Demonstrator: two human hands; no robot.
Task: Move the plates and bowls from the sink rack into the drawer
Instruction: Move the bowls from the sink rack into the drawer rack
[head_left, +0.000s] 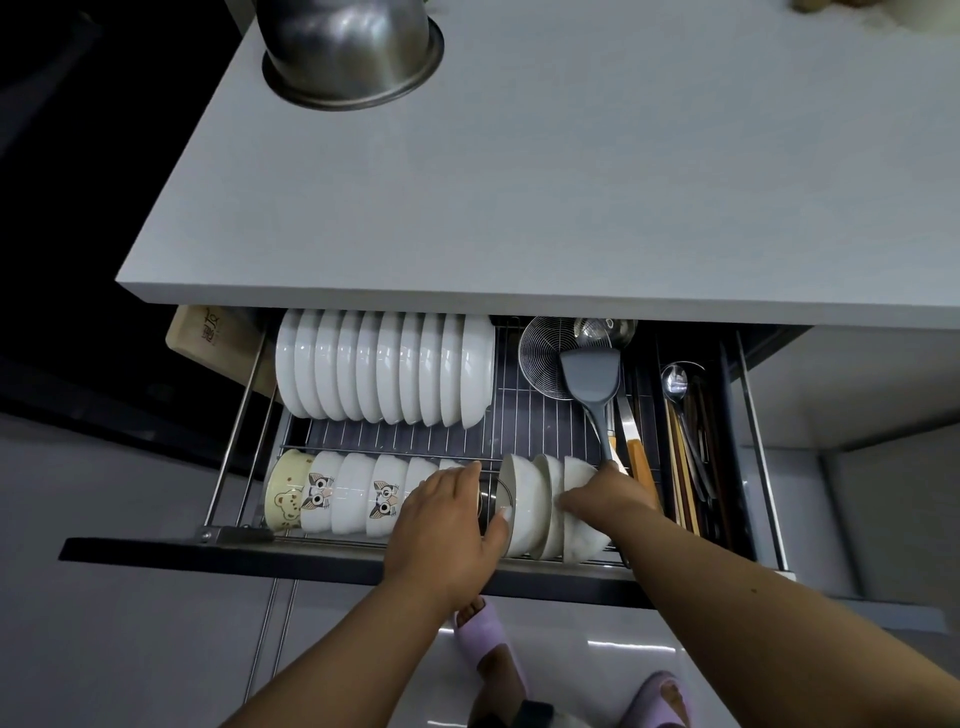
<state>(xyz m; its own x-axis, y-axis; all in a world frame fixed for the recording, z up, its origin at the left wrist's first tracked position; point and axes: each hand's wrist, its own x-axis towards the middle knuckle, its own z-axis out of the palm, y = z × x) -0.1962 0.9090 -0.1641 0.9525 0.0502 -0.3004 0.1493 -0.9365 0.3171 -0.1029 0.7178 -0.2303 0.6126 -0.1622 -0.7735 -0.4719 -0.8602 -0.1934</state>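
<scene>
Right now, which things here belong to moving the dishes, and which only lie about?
Job: left hand and right hand on the bowls; plates; drawer.
Lying about: steel pot, spatula, strainer, spoon, cutting board.

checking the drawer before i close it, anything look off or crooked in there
Mostly tidy. The plates stand evenly, but the front row of bowls breaks where both hands work: three white bowls lean apart from the rest, leaving a gap.

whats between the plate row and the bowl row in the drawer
Head view: only bare wire rack floor between the upright plates and the bowls.
</scene>
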